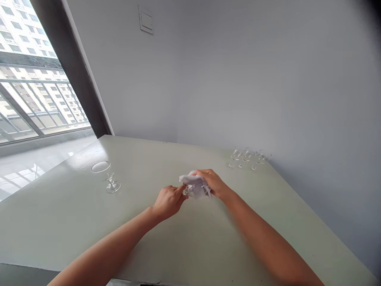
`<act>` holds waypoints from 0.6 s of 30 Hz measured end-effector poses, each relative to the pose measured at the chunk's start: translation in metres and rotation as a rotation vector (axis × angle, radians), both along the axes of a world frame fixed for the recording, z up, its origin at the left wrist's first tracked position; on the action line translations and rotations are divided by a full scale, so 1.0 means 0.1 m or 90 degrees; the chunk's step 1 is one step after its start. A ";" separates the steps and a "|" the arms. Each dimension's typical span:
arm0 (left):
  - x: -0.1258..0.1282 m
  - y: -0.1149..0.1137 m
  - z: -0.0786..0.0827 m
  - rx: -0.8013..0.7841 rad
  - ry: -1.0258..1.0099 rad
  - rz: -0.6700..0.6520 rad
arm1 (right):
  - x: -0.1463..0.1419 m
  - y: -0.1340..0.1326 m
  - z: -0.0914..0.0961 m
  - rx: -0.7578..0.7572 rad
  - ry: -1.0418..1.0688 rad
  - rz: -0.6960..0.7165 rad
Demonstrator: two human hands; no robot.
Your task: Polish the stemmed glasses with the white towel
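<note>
My left hand [168,201] is closed in a pinch on the stem or foot of a small clear glass [187,192], held above the pale table [74,222]. My right hand [212,182] is closed around a crumpled white tissue [195,186] that wraps the glass's bowl, so most of the glass is hidden. Both hands meet over the middle of the table.
A clear stemmed glass [108,176] stands on the table to the left. Several small clear glasses [247,157] stand grouped at the far right by the grey wall. A large window [32,79] is at the left. A wall switch [145,22] sits high up.
</note>
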State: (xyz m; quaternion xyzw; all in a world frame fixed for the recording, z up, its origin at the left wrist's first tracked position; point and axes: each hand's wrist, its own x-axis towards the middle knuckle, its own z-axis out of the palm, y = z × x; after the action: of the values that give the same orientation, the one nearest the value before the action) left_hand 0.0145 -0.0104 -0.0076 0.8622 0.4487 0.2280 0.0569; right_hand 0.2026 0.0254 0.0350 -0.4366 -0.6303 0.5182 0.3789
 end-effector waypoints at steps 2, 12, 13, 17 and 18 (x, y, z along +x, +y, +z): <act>0.02 0.02 0.00 -0.039 -0.068 0.064 | -0.07 0.04 -0.05 -0.134 0.195 -0.069; 0.10 0.06 -0.15 0.060 -0.140 0.216 | -0.80 -0.28 -0.40 -0.131 0.399 -0.099; 0.10 0.06 -0.14 0.060 -0.132 0.226 | -0.79 -0.25 -0.42 -0.129 0.388 -0.096; 0.05 0.08 -0.05 -0.132 -0.243 0.145 | -0.63 -0.10 -0.47 -0.161 0.360 -0.099; 0.03 0.10 -0.01 -0.223 -0.319 0.103 | -0.58 -0.08 -0.47 -0.192 0.365 -0.094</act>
State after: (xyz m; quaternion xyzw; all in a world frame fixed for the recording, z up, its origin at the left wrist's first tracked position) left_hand 0.0172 0.0001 -0.0084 0.7180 0.5204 0.3561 0.2948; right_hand 0.1448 0.0170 -0.0118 -0.3689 -0.3811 0.6781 0.5087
